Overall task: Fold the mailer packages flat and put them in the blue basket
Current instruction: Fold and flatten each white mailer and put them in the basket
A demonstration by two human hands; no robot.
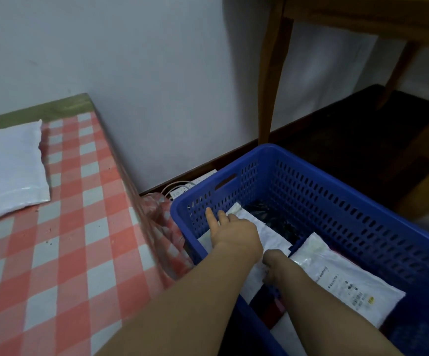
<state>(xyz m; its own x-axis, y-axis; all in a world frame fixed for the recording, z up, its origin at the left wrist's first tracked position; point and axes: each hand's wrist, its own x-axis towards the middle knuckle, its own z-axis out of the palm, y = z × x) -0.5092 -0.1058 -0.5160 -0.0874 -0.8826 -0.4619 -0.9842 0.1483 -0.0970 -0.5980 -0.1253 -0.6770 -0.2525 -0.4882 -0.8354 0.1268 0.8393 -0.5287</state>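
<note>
Spreading across the left of the view, the counter (pixel 62 242) wears a red-and-white checked cloth, and one white mailer (pixel 8 170) lies flat near its far left corner, well apart from everything else. Beside the counter's right edge stands the blue basket (pixel 341 201), its perforated walls open to the camera. Behind it rise the legs of a wooden table (pixel 270 73) against a pale wall.

Inside the basket, a printed white mailer (pixel 341 281) lies flat along the right side. A second, plain white mailer (pixel 267 235) lies along the left side, partly under both arms.

The left hand (pixel 234 235) reaches in over the plain mailer with fingers straight and spread, their tips near the basket's left wall; whether the palm presses on the mailer cannot be told. The right hand (pixel 273 267) sits just behind it, fingers curled down at the near part of the same mailer; the fingers are hidden, so whether it grips the mailer cannot be told.

A white power strip (pixel 195 185) lies on the floor between basket and wall.
</note>
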